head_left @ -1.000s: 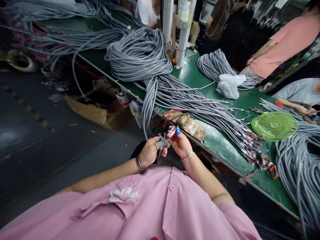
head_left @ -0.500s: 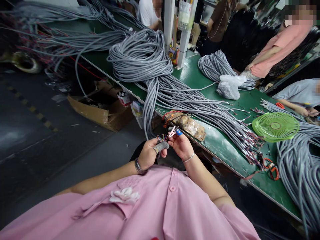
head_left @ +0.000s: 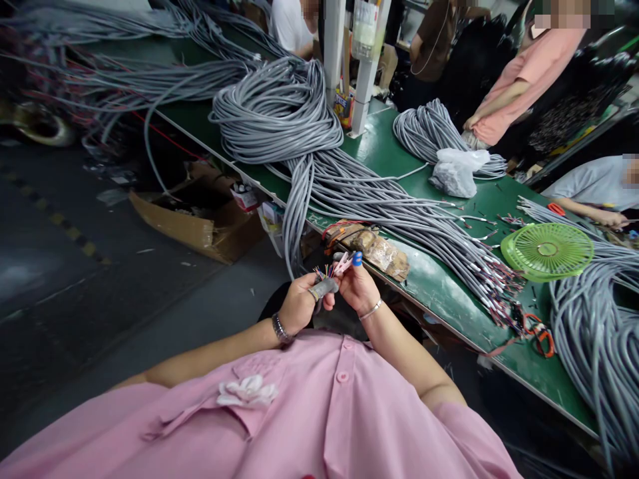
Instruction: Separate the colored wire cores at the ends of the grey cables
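My left hand point(head_left: 298, 305) is closed, pinching a small fan of thin coloured wires point(head_left: 325, 271) that stick up above its fingers. A grey covering point(head_left: 324, 288) with a yellowish band lies along the thumb; it looks like a finger sleeve. My right hand point(head_left: 360, 290), with a blue cover on one fingertip, is closed on a small pale pink clip-like piece point(head_left: 343, 264). That piece meets or overlaps the wire ends; whether it grips one is too small to tell. Both hands are close together, in front of my body at the table edge.
Grey cables point(head_left: 279, 113) lie coiled and spread over the green table point(head_left: 439, 283). A taped brown bundle point(head_left: 384, 253), a green fan point(head_left: 546, 251), orange-handled scissors point(head_left: 542, 339) and a plastic bag point(head_left: 458, 171) rest there. A cardboard box point(head_left: 194, 226) is on the floor. Several people are beyond.
The pink clip-like piece and my right hand have moved slightly left, closer over the wires. My left hand stays nearly in place. A person in an orange top has shifted left.
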`<state>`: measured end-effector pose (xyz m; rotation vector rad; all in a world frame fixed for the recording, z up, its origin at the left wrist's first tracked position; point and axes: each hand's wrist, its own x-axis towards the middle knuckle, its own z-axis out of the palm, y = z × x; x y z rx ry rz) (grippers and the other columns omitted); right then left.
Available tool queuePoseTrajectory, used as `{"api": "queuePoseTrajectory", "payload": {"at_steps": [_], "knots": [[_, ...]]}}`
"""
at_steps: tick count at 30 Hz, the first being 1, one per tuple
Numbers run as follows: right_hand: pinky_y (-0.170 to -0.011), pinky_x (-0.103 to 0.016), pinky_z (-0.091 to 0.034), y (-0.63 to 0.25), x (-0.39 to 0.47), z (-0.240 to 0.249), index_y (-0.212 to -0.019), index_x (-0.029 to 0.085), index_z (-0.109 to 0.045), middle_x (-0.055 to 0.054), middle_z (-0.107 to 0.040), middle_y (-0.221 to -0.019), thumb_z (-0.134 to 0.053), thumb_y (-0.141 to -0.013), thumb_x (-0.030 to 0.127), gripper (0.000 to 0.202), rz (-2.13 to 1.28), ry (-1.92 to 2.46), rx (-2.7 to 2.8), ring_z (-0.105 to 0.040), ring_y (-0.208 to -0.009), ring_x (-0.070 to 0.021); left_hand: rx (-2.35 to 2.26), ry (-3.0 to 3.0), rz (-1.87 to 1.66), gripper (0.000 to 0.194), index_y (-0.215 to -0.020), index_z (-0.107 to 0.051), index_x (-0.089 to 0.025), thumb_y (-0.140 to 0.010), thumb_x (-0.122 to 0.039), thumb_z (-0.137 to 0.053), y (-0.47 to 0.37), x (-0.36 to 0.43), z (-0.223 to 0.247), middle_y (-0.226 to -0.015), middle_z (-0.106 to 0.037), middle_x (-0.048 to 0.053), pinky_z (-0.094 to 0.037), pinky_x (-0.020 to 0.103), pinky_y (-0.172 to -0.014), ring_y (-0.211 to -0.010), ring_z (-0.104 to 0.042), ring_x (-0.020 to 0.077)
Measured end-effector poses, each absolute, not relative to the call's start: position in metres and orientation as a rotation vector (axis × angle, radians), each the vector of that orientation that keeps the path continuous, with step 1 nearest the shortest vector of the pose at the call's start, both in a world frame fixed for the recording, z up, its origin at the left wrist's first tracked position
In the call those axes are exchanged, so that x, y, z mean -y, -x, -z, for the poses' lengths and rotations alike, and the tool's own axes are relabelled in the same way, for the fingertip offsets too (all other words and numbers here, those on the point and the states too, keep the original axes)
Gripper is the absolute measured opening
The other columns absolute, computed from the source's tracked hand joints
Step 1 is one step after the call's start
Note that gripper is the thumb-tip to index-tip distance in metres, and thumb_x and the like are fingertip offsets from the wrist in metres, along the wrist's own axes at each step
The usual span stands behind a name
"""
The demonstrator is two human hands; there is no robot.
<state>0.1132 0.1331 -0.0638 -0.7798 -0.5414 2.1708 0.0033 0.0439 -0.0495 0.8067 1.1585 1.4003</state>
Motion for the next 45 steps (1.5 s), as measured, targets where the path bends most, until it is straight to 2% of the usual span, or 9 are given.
{"api": "queuePoseTrajectory", "payload": {"at_steps": [6, 14, 21, 25, 28, 35, 39, 41, 45], "knots": [[-0.057, -0.022, -0.047, -0.109, -0.131, 0.063, -0.086, 0.016, -0.064, -0.003, -0.065, -0.075, -0.057, -0.085, 0.055, 0.039, -2.090, 0.819, 0.508, -0.056, -0.061, -0.0114, -1.197, -0.826, -1.389, 0.021, -0.072, -0.061, -0.015, -0.079, -0.034, -0.061, -0.003, -0.045, 0.055, -0.054, -0.062, 0.001, -0.043, 0.025, -0.046, -0.044, -0.055, 0.0123], [-0.060, -0.025, -0.047, -0.116, -0.126, 0.063, -0.084, 0.019, -0.061, -0.003, -0.063, -0.076, -0.042, -0.082, 0.072, 0.057, -2.202, 0.692, 0.550, -0.055, -0.063, -0.0129, -1.193, -0.775, -1.390, 0.020, -0.074, -0.063, -0.015, -0.077, -0.035, -0.063, 0.001, -0.038, 0.054, -0.054, -0.062, 0.001, -0.042, 0.024, -0.045, -0.044, -0.055, 0.0125], [-0.059, -0.023, -0.047, -0.135, -0.124, 0.071, -0.087, 0.018, -0.061, -0.003, -0.064, -0.079, -0.048, -0.083, 0.067, 0.051, -2.249, 0.699, 0.537, -0.055, -0.063, -0.0115, -1.200, -1.010, -1.172, 0.019, -0.075, -0.062, -0.015, -0.080, -0.033, -0.062, 0.006, -0.033, 0.059, -0.061, -0.064, 0.002, -0.047, 0.026, -0.057, -0.055, -0.058, 0.0134], [-0.057, -0.021, -0.046, -0.154, -0.120, 0.074, -0.089, 0.015, -0.065, -0.004, -0.064, -0.080, -0.054, -0.082, 0.062, 0.048, -2.177, 0.833, 0.683, -0.054, -0.061, -0.0098, -1.144, -1.143, -1.023, 0.023, -0.089, -0.063, -0.016, -0.073, -0.029, -0.071, 0.006, -0.036, 0.064, -0.083, -0.069, 0.005, -0.050, 0.029, -0.072, -0.077, -0.064, 0.0167], [-0.058, -0.021, -0.045, -0.172, -0.113, 0.071, -0.095, 0.014, -0.067, -0.006, -0.064, -0.082, -0.059, -0.082, 0.056, 0.045, -2.062, 0.880, 0.902, -0.053, -0.062, -0.0097, -1.125, -1.200, -1.001, 0.027, -0.096, -0.063, -0.016, -0.073, -0.029, -0.071, 0.008, -0.039, 0.063, -0.094, -0.069, 0.008, -0.050, 0.031, -0.080, -0.087, -0.064, 0.0181], [-0.061, -0.022, -0.044, -0.214, -0.098, 0.035, -0.100, 0.016, -0.069, -0.005, -0.066, -0.083, -0.065, -0.082, 0.042, 0.032, -1.887, 0.838, 1.499, -0.055, -0.065, -0.0102, -1.095, -1.287, -1.129, 0.020, -0.095, -0.063, -0.016, -0.083, -0.032, -0.062, 0.027, -0.051, 0.026, -0.079, -0.069, 0.004, -0.051, 0.030, -0.074, -0.073, -0.065, 0.0152], [-0.057, -0.023, -0.044, -0.246, -0.100, 0.009, -0.097, 0.018, -0.069, -0.003, -0.064, -0.077, -0.062, -0.084, 0.040, 0.026, -1.563, 0.875, 1.686, -0.057, -0.067, -0.0132, -1.151, -1.395, -1.256, 0.023, -0.097, -0.062, -0.015, -0.083, -0.033, -0.062, 0.036, -0.077, -0.002, -0.077, -0.069, 0.004, -0.052, 0.030, -0.072, -0.071, -0.065, 0.0161], [-0.057, -0.024, -0.044, -0.265, -0.107, 0.002, -0.093, 0.018, -0.070, -0.002, -0.064, -0.073, -0.059, -0.086, 0.038, 0.024, -1.273, 0.969, 1.706, -0.055, -0.063, -0.0131, -1.189, -1.475, -1.280, 0.028, -0.099, -0.062, -0.014, -0.080, -0.035, -0.064, 0.036, -0.097, -0.014, -0.085, -0.070, 0.006, -0.053, 0.033, -0.076, -0.077, -0.066, 0.0184], [-0.069, -0.029, -0.047, -0.297, -0.123, 0.006, -0.091, 0.018, -0.070, -0.004, -0.067, -0.080, -0.056, -0.087, 0.034, 0.021, -0.787, 1.153, 1.713, -0.060, -0.073, -0.0172, -1.326, -1.858, -1.146, 0.036, -0.108, -0.060, -0.017, -0.081, -0.039, -0.060, 0.027, -0.146, -0.034, -0.106, -0.067, 0.009, -0.050, 0.037, -0.089, -0.098, -0.064, 0.0221]]}}
